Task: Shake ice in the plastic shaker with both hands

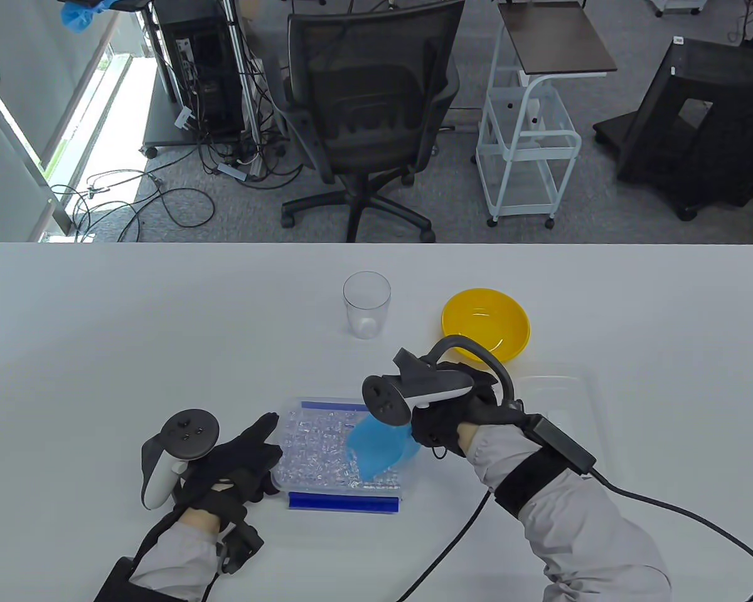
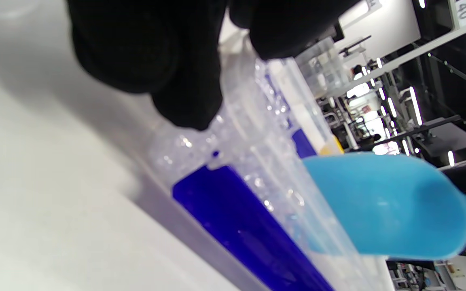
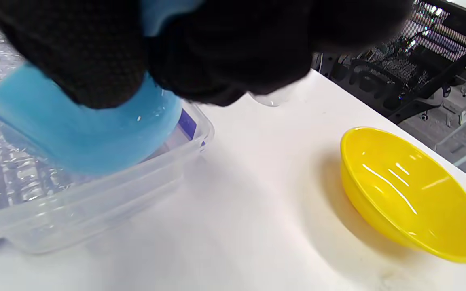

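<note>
A clear box with blue clips holds many ice cubes near the table's front. My right hand grips a blue scoop and holds its mouth down in the ice at the box's right side. The scoop also shows in the left wrist view and the right wrist view. My left hand rests on the table with its fingers against the box's left wall. A clear plastic cup stands empty behind the box.
A yellow bowl sits right of the cup; it also shows in the right wrist view. A clear lid lies flat behind my right wrist. A cable trails from my right forearm across the table.
</note>
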The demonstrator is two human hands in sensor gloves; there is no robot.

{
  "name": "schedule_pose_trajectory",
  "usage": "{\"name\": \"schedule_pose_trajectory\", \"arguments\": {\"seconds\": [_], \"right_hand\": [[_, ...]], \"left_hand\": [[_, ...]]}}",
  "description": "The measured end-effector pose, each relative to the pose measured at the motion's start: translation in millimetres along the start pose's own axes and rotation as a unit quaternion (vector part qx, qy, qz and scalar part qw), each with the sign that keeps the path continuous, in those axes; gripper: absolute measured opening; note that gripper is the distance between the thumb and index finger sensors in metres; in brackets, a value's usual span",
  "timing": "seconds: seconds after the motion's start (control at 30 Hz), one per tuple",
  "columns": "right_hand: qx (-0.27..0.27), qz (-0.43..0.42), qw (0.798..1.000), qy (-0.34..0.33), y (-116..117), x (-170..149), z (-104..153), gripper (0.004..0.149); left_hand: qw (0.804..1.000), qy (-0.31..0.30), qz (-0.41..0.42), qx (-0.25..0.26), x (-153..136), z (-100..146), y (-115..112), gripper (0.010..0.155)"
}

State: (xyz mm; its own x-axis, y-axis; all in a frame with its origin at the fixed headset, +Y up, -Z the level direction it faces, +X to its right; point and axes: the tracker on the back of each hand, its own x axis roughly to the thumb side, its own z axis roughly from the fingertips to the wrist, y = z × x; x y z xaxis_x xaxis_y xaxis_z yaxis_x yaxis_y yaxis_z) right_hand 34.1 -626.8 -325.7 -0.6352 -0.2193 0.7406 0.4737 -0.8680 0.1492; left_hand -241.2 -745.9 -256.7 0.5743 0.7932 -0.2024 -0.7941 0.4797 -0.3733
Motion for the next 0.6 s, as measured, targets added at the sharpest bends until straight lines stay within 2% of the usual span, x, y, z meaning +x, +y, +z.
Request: {"name": "schedule_pose_trajectory", "arguments": {"seconds": [0.13, 0.27, 0.33, 0.37, 0.43, 0.47, 0.6], "right_hand": [[0.038, -0.008, 0.999, 0.002, -1.1, 3.0, -1.0, 0.05], [0.066, -0.084, 0.994, 0.006, 17.2, -0.1, -9.0, 0.051], [0.043, -0.125, 0.991, 0.027, 30.0, -0.8, -8.8, 0.051], [0.036, -0.167, 0.985, 0.007, 37.8, 0.5, -9.5, 0.051], [0.032, -0.181, 0.982, 0.05, 49.2, -0.7, -4.0, 0.051], [0.003, -0.192, 0.981, 0.032, 54.5, -1.2, -1.6, 0.051], [-0.071, -0.209, 0.974, 0.049, 70.4, 11.7, 4.7, 0.051]], "left_hand": [[1.0, 0.0, 0.0, -0.001, 0.5, 0.1, 0.0, 0.063], [1.0, -0.001, -0.001, -0.001, 1.0, 0.2, -0.5, 0.063], [1.0, -0.001, -0.001, 0.0, 1.2, 0.3, -0.6, 0.063], [1.0, -0.002, 0.005, -0.003, 0.6, 0.0, -0.8, 0.063], [1.0, -0.002, 0.004, -0.002, 0.5, 0.0, -0.6, 0.063], [1.0, -0.002, 0.005, -0.003, 0.6, -0.1, -0.6, 0.063], [1.0, -0.003, 0.003, -0.004, 1.8, 0.0, -1.8, 0.063]]}}
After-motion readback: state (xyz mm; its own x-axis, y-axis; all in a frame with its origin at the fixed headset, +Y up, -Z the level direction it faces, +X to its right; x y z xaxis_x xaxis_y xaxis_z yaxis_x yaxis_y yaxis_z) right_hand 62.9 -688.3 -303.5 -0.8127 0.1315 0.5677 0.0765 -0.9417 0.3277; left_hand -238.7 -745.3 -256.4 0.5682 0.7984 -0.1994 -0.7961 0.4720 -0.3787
